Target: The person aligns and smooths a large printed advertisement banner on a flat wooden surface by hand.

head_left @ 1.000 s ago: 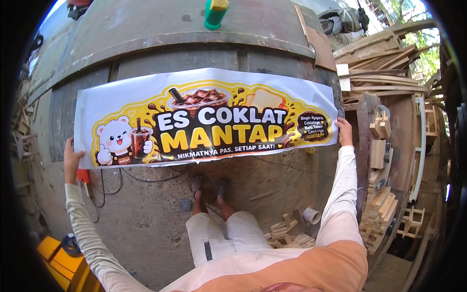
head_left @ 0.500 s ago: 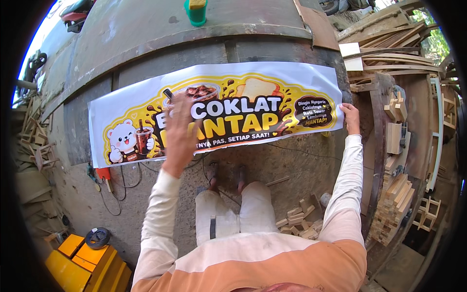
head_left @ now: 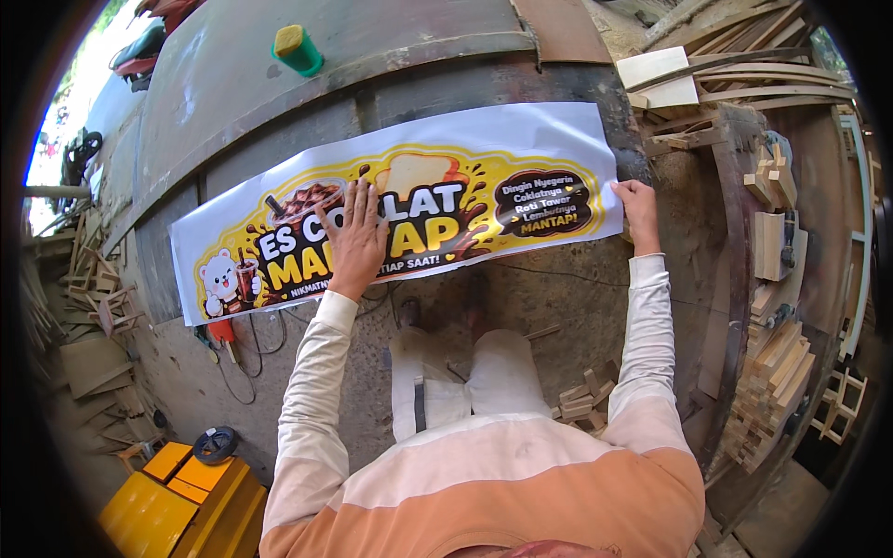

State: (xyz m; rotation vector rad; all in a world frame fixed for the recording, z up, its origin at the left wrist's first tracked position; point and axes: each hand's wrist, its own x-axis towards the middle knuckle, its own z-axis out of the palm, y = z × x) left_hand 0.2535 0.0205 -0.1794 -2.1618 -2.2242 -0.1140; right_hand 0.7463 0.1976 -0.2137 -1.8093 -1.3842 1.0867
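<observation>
A long printed banner sheet point(head_left: 484, 200) with a white border lies across the dark work surface in front of me. Its yellow, brown and black print shows a white bear, a drink cup and a slice of bread. My left hand point(head_left: 355, 244) rests flat over the middle of the print, fingers stretched out and holding nothing. At the right end, my right hand point(head_left: 637, 209) pinches the sheet's edge between thumb and fingers. The lower edge of the sheet overhangs the near side of the surface.
A green cup point(head_left: 298, 56) with a yellow-brown sponge on top stands at the back. Stacked wood pieces point(head_left: 772, 381) fill the right side. A yellow box-like object point(head_left: 167, 502) sits at lower left, and an orange tool point(head_left: 221, 332) with a cable lies on the floor.
My left hand, blurred before, now lies still on the print. My right hand keeps its pinch on the edge. The whole view has shifted slightly, and the sheet's right end appears further left.
</observation>
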